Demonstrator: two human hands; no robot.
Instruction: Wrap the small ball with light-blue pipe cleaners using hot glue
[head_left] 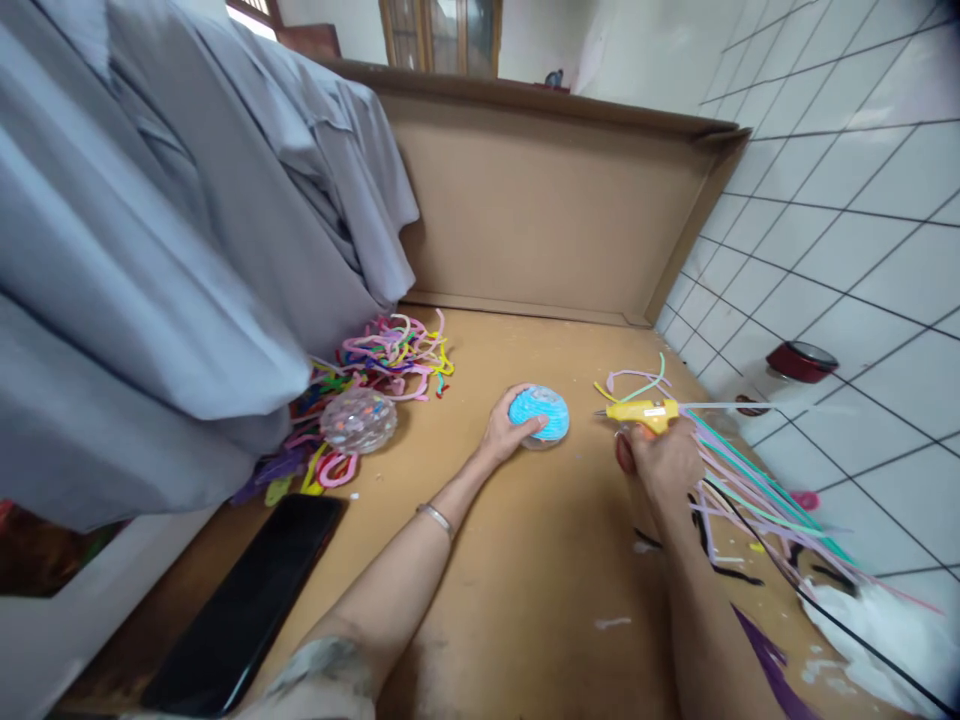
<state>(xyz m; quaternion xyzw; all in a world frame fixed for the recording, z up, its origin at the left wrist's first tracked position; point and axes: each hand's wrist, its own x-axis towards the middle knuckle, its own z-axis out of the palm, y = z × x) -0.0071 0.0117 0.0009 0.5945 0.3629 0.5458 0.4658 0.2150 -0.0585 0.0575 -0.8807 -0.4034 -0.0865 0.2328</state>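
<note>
My left hand is closed around a small rounded object wound with bright blue strands, its thumb lying across the front. The top and lower edge of that object look clear. In my right hand is a yellow glue gun, its metal nozzle pointing left toward the blue object, with a gap between them. A pale glue stick sticks out of the gun's back end. The fingers wrap the handle, so the trigger is mostly hidden.
A clear faceted ball sits left beside a heap of coloured pipe cleaners. A black phone lies nearer. More pipe cleaners and a black cord lie right by the tiled wall. Cardboard stands behind; grey cloth hangs left.
</note>
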